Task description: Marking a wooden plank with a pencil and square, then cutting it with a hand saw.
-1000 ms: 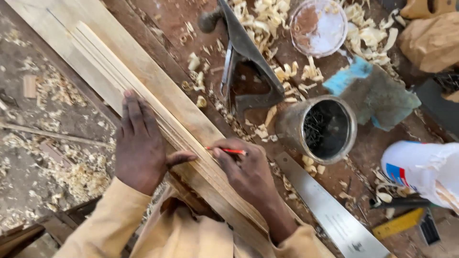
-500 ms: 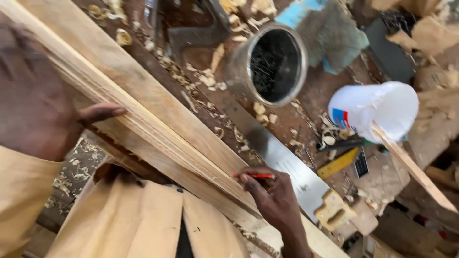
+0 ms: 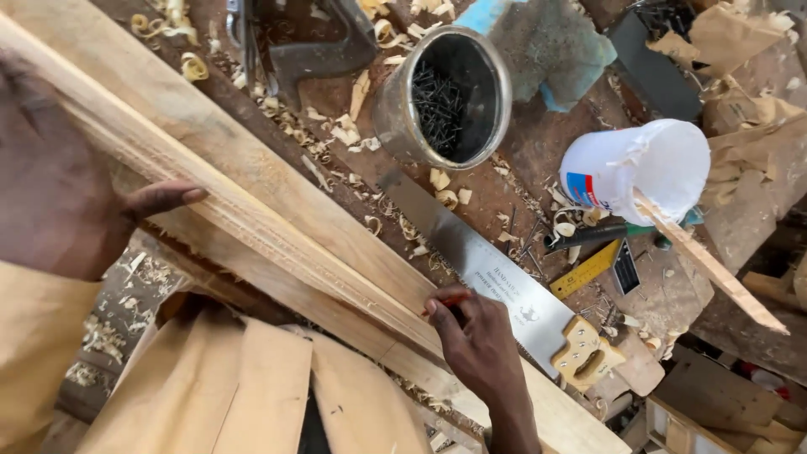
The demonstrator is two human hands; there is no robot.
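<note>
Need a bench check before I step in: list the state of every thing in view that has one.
Left hand: flat on the long pale wooden strips.
Right hand: fingers pinched at the strips' edge.
Round metal tin: open, upright, holding dark nails.
White plastic bucket: lying tipped.
Steel handsaw: lying flat.

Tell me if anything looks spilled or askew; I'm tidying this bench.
Curled pale wood shavings lie scattered over the brown workbench around the round metal tin of dark nails. The white plastic tub lies tipped on its side.

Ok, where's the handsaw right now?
In the head view, the handsaw lies flat on the bench, right of the planks, its blade running from the nail tin toward the right hand.
</note>
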